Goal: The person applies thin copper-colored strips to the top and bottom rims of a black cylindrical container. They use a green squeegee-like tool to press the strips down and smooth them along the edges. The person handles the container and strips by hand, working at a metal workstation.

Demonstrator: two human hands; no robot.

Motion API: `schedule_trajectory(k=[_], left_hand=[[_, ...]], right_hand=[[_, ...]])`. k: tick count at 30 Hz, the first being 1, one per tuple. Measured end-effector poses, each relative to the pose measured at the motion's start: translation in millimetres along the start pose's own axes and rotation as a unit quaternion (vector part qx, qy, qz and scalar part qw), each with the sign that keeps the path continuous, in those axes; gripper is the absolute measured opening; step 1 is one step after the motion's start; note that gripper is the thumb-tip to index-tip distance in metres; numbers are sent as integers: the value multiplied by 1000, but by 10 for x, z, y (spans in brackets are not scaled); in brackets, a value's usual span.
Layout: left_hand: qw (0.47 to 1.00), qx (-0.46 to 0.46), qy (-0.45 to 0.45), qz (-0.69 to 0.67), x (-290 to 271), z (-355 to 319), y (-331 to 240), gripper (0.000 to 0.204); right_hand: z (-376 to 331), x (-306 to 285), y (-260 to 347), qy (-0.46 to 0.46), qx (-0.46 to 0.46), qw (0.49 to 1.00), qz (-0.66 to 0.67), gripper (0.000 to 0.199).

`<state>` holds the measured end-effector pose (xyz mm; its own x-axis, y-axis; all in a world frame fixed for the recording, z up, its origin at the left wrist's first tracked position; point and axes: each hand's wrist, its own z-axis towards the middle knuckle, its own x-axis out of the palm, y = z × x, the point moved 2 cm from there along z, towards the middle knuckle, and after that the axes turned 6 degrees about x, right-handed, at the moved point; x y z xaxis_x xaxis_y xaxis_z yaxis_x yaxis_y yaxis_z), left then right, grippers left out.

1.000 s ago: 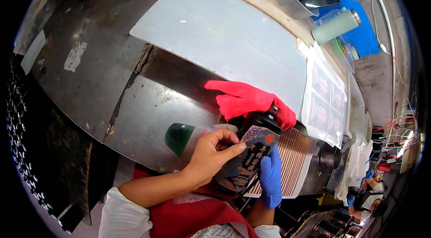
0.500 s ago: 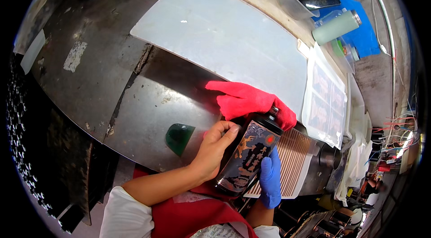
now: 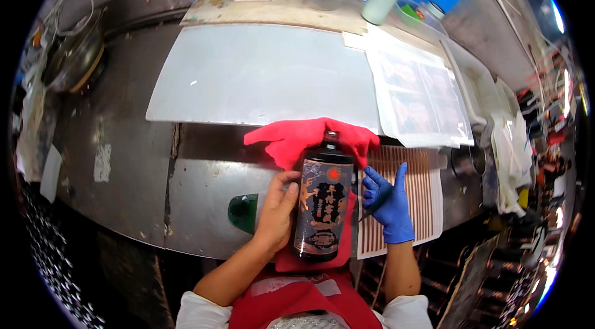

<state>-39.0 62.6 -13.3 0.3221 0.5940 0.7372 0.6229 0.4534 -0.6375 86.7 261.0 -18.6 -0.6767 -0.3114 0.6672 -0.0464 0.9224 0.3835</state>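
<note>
1. Glass is judged to be the material of the dark bottle [image 3: 323, 205], which is laid lengthwise on a red cloth [image 3: 310, 137] between the two hands, its neck pointing away from the person.
2. Its left flank is clasped by the bare left hand [image 3: 277, 211], fingers curled loosely against the label, not fully closed.
3. Just right of it, the blue-gloved right hand [image 3: 387, 202] is held half open; a thin dark tool seems to be pinched in it, though this cannot be told for sure.
4. Weight, smoothness and fragility are expected; a grip round the broad body is judged safer than the narrow neck.
5. Under the gloved hand a striped sheet [image 3: 421, 192] is spread.
6. Beyond the hands a white board [image 3: 260, 75] is seen.
</note>
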Motion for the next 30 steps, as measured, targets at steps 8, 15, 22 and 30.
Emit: schedule_trajectory(k=[8,15,22,30], left_hand=[[667,229,-77,704,-462,-415,-524,44],[606,138,-3,783,-779,-530,-464,59],[653,115,-28,748,-730,-501,-504,56],[907,156,-129,370,-875,-718,-478,26]], right_hand=[[-710,276,209,-68,-219,891,-391,32],[-913,1141,178,22,-260,753,-604,36],[-344,1650,220,71,-528,338,-776,38],[-930,953,-652,180,-540,346,-746,39]])
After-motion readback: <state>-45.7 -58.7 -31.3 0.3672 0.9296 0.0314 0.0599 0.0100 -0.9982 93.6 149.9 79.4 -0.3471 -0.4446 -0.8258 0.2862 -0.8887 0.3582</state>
